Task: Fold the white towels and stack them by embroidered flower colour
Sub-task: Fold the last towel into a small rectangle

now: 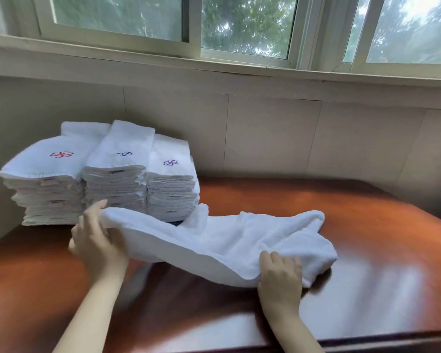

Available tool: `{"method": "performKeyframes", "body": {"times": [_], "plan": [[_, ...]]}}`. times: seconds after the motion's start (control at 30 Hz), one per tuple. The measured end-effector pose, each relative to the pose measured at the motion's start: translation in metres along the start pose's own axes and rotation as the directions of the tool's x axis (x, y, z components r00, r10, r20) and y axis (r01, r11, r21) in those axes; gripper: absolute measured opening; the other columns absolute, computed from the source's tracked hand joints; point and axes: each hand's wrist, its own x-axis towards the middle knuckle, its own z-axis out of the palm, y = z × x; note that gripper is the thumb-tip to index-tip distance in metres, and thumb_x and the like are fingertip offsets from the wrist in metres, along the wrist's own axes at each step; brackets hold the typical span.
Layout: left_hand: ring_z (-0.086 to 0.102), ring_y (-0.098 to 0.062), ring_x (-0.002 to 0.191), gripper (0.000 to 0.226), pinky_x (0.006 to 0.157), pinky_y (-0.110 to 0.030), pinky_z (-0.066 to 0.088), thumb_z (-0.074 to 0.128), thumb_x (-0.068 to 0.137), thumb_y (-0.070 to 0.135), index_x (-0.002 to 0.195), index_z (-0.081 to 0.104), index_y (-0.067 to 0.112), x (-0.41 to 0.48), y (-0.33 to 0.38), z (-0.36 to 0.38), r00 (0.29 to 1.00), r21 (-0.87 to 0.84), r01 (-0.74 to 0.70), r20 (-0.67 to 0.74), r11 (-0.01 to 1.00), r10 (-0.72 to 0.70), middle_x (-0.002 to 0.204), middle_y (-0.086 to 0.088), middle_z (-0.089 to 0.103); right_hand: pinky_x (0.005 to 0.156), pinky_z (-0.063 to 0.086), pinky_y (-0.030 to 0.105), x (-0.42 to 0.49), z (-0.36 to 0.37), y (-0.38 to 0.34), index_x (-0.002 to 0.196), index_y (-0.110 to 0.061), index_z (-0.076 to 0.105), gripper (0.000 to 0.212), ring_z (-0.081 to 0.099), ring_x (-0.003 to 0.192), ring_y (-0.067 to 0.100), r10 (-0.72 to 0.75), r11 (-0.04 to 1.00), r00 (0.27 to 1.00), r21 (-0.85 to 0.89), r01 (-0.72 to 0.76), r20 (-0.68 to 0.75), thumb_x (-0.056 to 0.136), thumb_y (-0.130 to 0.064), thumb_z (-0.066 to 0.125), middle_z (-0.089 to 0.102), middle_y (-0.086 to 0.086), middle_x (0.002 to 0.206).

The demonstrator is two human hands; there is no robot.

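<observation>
A loose white towel [227, 240] hangs stretched between my hands just above the wooden table [367, 225]. My left hand [94, 240] grips its left end, lifted off the table. My right hand [280, 273] grips its near edge at the right, low by the tabletop, where the cloth bunches. No embroidery shows on this towel. Behind it, at the back left, stand three stacks of folded white towels: one with a red flower [49, 179], one with a dark blue flower [117, 174], one with a purple flower [172, 184].
A beige panelled wall [290, 136] runs behind the table, with a window sill and sliding windows [247, 26] above. The table's front edge [392, 342] lies at the lower right. Bare glossy wood spreads to the right of the towel.
</observation>
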Motion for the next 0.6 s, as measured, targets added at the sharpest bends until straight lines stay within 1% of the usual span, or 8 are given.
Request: {"method": "performKeyframes", "body": {"times": [0.07, 0.1, 0.17, 0.23, 0.33, 0.4, 0.47, 0.6], "plan": [[0.058, -0.041, 0.096, 0.037, 0.082, -0.044, 0.039, 0.04, 0.076, 0.026, 0.09, 0.071, 0.011, 0.002, -0.001, -0.002, 0.95, 0.17, -0.086, 0.312, 0.982, 0.029, 0.094, -0.015, 0.067, 0.087, 0.033, 0.045, 0.001, 0.0, -0.001, 0.054, -0.015, 0.056, 0.028, 0.057, 0.054, 0.026, -0.024, 1.0, 0.999, 0.005, 0.024, -0.043, 0.06, -0.001, 0.032, 0.05, 0.001, 0.052], [0.06, -0.036, 0.094, 0.025, 0.078, -0.038, 0.041, 0.044, 0.073, 0.023, 0.073, 0.069, 0.02, 0.003, -0.002, -0.001, 0.83, 0.306, -0.154, 0.556, 0.94, -0.044, 0.084, -0.006, 0.067, 0.09, 0.032, 0.046, 0.0, 0.002, -0.001, 0.051, -0.015, 0.055, 0.026, 0.058, 0.056, 0.026, -0.039, 0.999, 0.998, 0.0, 0.039, -0.05, 0.058, 0.001, 0.035, 0.051, 0.0, 0.052], [0.057, -0.021, 0.074, 0.01, 0.063, -0.027, 0.038, 0.05, 0.066, 0.023, 0.056, 0.052, 0.022, 0.0, -0.005, -0.002, 0.433, 0.38, -0.244, 0.866, 0.892, -0.25, 0.065, 0.006, 0.054, 0.091, 0.032, 0.046, 0.001, 0.004, -0.001, 0.048, -0.015, 0.055, 0.024, 0.06, 0.059, 0.026, -0.076, 0.995, 0.993, 0.05, 0.081, -0.09, 0.052, 0.004, 0.041, 0.053, -0.001, 0.052], [0.045, -0.016, 0.061, 0.007, 0.056, -0.024, 0.035, 0.05, 0.058, 0.025, 0.058, 0.052, 0.018, -0.005, -0.012, -0.002, 0.168, 0.268, -0.006, 0.95, 0.963, -0.264, 0.064, -0.001, 0.05, 0.088, 0.036, 0.041, 0.002, 0.004, -0.003, 0.052, -0.012, 0.057, 0.032, 0.058, 0.055, 0.026, -0.13, 0.957, 0.977, 0.236, 0.168, -0.168, 0.052, 0.006, 0.03, 0.054, -0.001, 0.054], [0.059, -0.025, 0.075, 0.033, 0.072, -0.042, 0.05, 0.068, 0.055, 0.021, 0.073, 0.07, -0.006, -0.007, -0.02, -0.004, -0.043, 0.103, 0.379, 0.995, 0.92, -0.094, 0.077, -0.016, 0.063, 0.079, 0.04, 0.031, 0.005, -0.004, -0.02, 0.06, -0.007, 0.06, 0.039, 0.055, 0.053, 0.027, -0.211, 0.851, 0.947, 0.431, 0.3, -0.243, 0.056, 0.003, 0.022, 0.056, 0.002, 0.058], [0.064, -0.026, 0.085, 0.039, 0.076, -0.034, 0.053, 0.069, 0.057, 0.012, 0.093, 0.074, -0.002, -0.003, -0.018, -0.007, -0.215, 0.048, 0.498, 0.974, 0.866, 0.069, 0.09, -0.018, 0.071, 0.074, 0.044, 0.028, 0.011, -0.005, -0.037, 0.068, -0.007, 0.066, 0.043, 0.061, 0.061, 0.026, -0.264, 0.829, 0.945, 0.457, 0.324, -0.191, 0.056, 0.004, 0.026, 0.062, 0.001, 0.067], [0.064, -0.024, 0.087, 0.042, 0.067, -0.022, 0.052, 0.064, 0.063, 0.007, 0.104, 0.074, 0.009, -0.004, -0.013, -0.004, -0.131, 0.011, 0.606, 0.988, 0.796, 0.086, 0.098, -0.014, 0.073, 0.078, 0.051, 0.03, 0.017, 0.002, -0.055, 0.084, -0.007, 0.07, 0.043, 0.067, 0.08, 0.028, -0.345, 0.848, 0.938, 0.427, 0.314, -0.005, 0.056, 0.008, 0.041, 0.068, 0.005, 0.087], [0.062, -0.013, 0.097, 0.031, 0.08, -0.019, 0.047, 0.056, 0.087, 0.006, 0.117, 0.061, 0.012, -0.022, -0.019, 0.018, 0.488, 0.117, 0.443, 0.801, 0.889, -0.348, 0.117, -0.009, 0.063, 0.113, 0.021, 0.042, 0.02, 0.033, -0.08, 0.139, -0.023, 0.037, 0.042, 0.024, 0.139, 0.023, -0.314, 0.938, 0.761, 0.307, 0.159, 0.568, 0.097, -0.024, 0.034, 0.029, 0.004, 0.15]]}}
